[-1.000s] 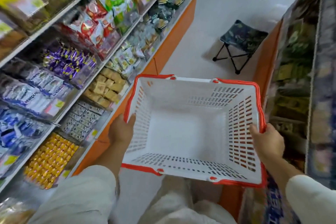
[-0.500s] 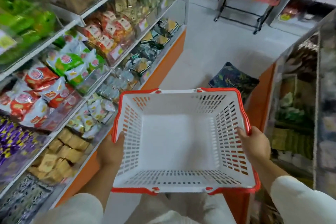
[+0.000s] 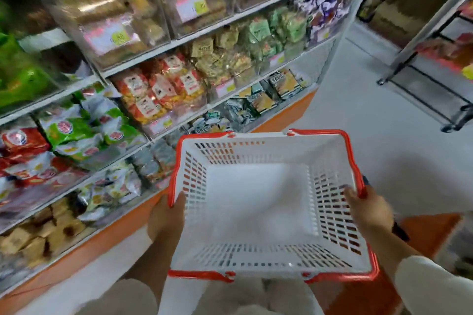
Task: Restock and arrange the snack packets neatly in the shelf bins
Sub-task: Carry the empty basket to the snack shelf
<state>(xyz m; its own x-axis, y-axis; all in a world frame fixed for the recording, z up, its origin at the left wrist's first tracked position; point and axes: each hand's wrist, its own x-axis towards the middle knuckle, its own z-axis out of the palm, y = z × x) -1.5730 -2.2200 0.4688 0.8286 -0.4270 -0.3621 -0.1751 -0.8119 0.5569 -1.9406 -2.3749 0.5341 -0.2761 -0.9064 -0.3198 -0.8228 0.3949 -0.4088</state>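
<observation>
Left hand (image 3: 166,217) and right hand (image 3: 368,212) each grasp a side rim of the empty basket (image 3: 256,153), held near; snack packets (image 3: 158,94) in shelf bins (image 3: 225,92) lie far-left, closer to the left hand.

From where I stand, no writing comes through cleanly. The pink price labels (image 3: 190,6) on the clear bins (image 3: 163,33) each carry a yellow sticker (image 3: 200,7) with dark digits, smeared past reading. The red packets (image 3: 158,89) show white panels with small dark marks, illegible. The green and white packets (image 3: 69,128) bear a round red emblem whose lettering I cannot make out. The dark packets (image 3: 284,82) on the lower shelf have a band of lettering, too blurred to read.
</observation>
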